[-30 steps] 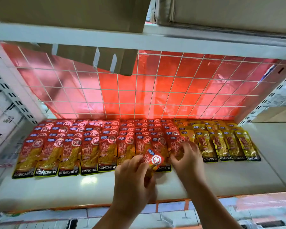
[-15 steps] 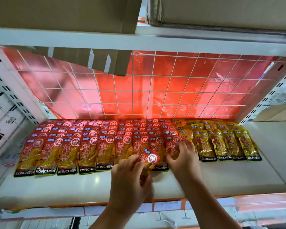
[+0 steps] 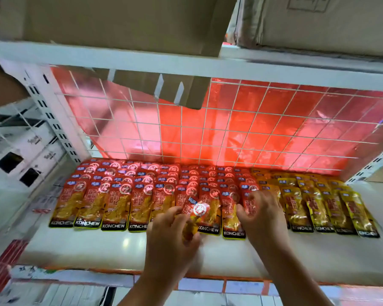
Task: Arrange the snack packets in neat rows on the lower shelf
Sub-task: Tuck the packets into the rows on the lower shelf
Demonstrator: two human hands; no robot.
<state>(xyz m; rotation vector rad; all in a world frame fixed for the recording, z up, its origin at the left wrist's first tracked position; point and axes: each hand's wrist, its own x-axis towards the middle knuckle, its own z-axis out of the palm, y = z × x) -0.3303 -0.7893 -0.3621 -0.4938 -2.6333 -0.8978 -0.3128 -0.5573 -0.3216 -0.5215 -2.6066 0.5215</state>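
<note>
- Left hand (image 3: 170,237) gripped a loose red packet (image 3: 196,209), fingers and thumb curled round its lower half; packet was tilted, top end leaning right, held just above the front row.
- Right hand (image 3: 261,217) sat over the right end of the red front row, fingers (image 3: 255,196) bent down onto the packets there; blurred, so couldn't tell if it pinched one or only touched.
- Red packets (image 3: 119,202) lay flat on the lower shelf (image 3: 97,246) in overlapping rows, front to back, filling the left and middle; "KONCHEW" was printed along the bottom edges of the front row.
- Yellow packets (image 3: 318,206) lay the same way on the right side, just beside the red ones.
- Front strip of the shelf was bare white.
- White wire grid (image 3: 230,129) stood at the back of the shelf, red film behind it.
- Upper shelf (image 3: 274,67) carried cardboard boxes (image 3: 119,18); a cardboard flap (image 3: 164,89) hung down in front of the grid, top left.
- White boxes (image 3: 31,146) sat on the neighbouring rack, far left.
</note>
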